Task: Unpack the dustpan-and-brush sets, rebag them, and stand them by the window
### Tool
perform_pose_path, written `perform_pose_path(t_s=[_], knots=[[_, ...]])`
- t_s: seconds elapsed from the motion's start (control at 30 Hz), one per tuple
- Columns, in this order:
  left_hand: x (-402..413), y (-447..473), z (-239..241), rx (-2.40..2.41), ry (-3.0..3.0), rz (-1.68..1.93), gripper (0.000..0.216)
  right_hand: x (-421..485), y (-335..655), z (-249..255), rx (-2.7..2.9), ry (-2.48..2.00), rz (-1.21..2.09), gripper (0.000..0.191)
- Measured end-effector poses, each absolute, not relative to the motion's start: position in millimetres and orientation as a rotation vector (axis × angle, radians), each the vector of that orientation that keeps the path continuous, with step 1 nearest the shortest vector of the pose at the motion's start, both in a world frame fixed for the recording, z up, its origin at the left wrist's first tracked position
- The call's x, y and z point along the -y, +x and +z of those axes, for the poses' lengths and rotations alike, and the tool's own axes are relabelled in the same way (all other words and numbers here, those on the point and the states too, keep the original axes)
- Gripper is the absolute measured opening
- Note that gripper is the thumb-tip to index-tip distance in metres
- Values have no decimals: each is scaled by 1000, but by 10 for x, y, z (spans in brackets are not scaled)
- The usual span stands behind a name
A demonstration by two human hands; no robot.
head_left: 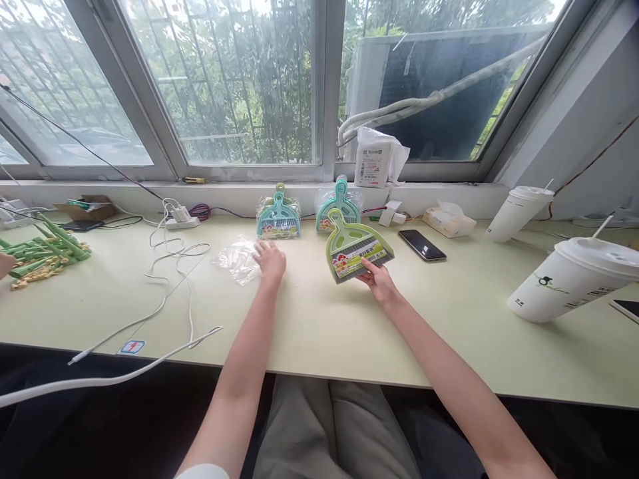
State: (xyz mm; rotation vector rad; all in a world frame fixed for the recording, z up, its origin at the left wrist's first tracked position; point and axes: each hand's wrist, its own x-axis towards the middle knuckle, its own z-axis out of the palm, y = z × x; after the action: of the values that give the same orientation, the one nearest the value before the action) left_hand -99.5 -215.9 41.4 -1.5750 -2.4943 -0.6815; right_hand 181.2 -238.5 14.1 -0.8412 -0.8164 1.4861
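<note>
My right hand (380, 282) is closed on the lower edge of a light green dustpan-and-brush set (357, 253), thumb on its printed label. The set is tilted above the table, with its handle pointing up and its grey bristles along the lower edge. To the left, my left hand (271, 259) has its fingers bent onto the right edge of a crumpled clear plastic bag (238, 259) on the table; the fingertips are partly hidden. Behind my hands, wrapped dustpan sets in blue and green (278, 218) and in turquoise (340, 203) stand against the sill.
White cables (170, 266) and a power strip (180, 218) lie on the left, beyond them a green bundle (47, 251) and another person's hand (6, 264). On the right are a phone (422, 245), a tissue pack (449, 219) and white cups (574, 279).
</note>
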Motion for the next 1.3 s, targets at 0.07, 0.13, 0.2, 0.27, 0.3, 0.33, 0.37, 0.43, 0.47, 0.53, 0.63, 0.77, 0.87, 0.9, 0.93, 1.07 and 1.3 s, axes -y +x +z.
perform_pose_path(t_s=[0.07, 0.13, 0.2, 0.27, 0.3, 0.33, 0.37, 0.43, 0.47, 0.53, 0.63, 0.77, 0.87, 0.9, 0.93, 1.07, 1.3], knots=[[2145, -1203, 378, 2715, -1441, -509, 45, 2392, 1796, 136, 837, -852, 1494, 20], [2136, -1334, 368, 2777, -1471, -476, 38, 2399, 1775, 130, 858, -868, 1507, 18], [2134, -1371, 394, 2734, -1554, -510, 38, 2403, 1759, 124, 877, -883, 1519, 17], [2138, -1315, 442, 2608, -1628, -611, 44, 2406, 1750, 125, 894, -889, 1527, 17], [2141, -1255, 465, 2494, -1681, -706, 48, 2408, 1749, 129, 899, -890, 1525, 18], [2146, -1179, 482, 2342, -1755, -818, 52, 2411, 1750, 139, 901, -888, 1522, 18], [2150, -1090, 490, 2164, -1852, -926, 55, 2415, 1753, 152, 898, -885, 1518, 18], [2159, -895, 472, 1811, -2078, -1045, 58, 2422, 1765, 186, 888, -876, 1509, 18], [2163, -803, 447, 1689, -2186, -1031, 59, 2424, 1776, 205, 884, -873, 1502, 17], [2167, -660, 376, 1580, -2334, -909, 59, 2421, 1804, 238, 879, -883, 1482, 17], [2164, -604, 279, 1695, -2448, -661, 53, 2394, 1867, 262, 867, -924, 1442, 16], [2146, -718, 272, 1952, -2471, -558, 51, 2337, 1973, 266, 822, -994, 1444, 14], [2131, -766, 331, 2086, -2417, -582, 46, 2311, 2043, 279, 835, -1072, 1511, 17], [2126, -763, 350, 2128, -2426, -584, 45, 2309, 2061, 286, 850, -1100, 1538, 17], [2123, -752, 364, 2173, -2446, -589, 43, 2310, 2075, 294, 868, -1124, 1566, 18], [2118, -682, 336, 2238, -2378, -682, 37, 2333, 2097, 319, 933, -1163, 1679, 22], [2097, -678, 187, 2103, -2224, -496, 51, 2325, 2080, 270, 980, -1188, 1713, 22]])
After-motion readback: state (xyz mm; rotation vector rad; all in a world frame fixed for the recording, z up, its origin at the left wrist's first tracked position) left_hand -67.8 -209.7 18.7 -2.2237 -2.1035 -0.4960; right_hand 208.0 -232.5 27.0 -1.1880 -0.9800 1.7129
